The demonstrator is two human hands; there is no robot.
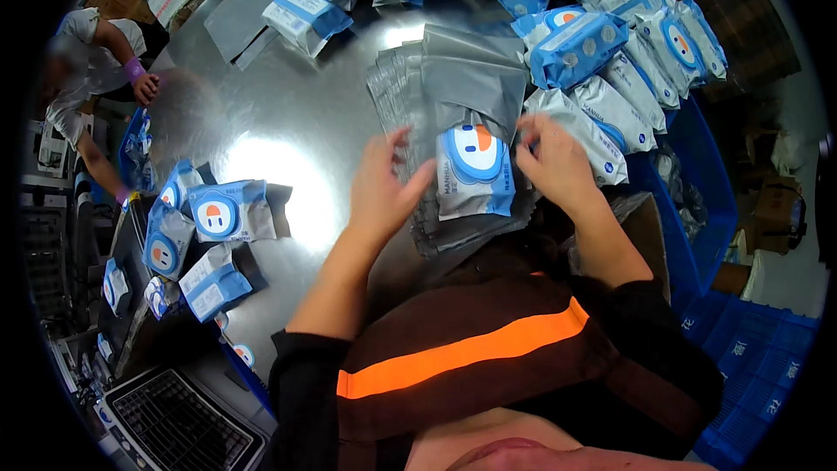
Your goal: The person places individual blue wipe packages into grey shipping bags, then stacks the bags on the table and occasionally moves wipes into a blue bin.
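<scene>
At the centre of the frame, your bare hands flank a blue-and-white packet (478, 166) lying face up over a stack of grey plastic bags (397, 92) on a metal table (261, 105). The packet's upper end sits under the loose film of the top bag (475, 70). Your left hand (382, 187) is spread wide, thumb apart from the fingers and close to the packet's left edge, with nothing visible in its grasp. Your right hand (554, 157) bends its fingers in near the packet's upper right corner; whether they pinch film or merely touch it, you cannot tell from this angle.

Sliding the packet in cleanly seems to call for lifting the bag's mouth with your right fingers while your left palm keeps the packet flat and square. Even pressure at its lower end should serve better than pushing one corner, which could ruck the thin film. The bags beneath look slick and may shift, so steady them too.

More packets (575, 45) crowd the upper right of the frame, and a co-worker's hand (145, 89) rests at the upper left.
</scene>
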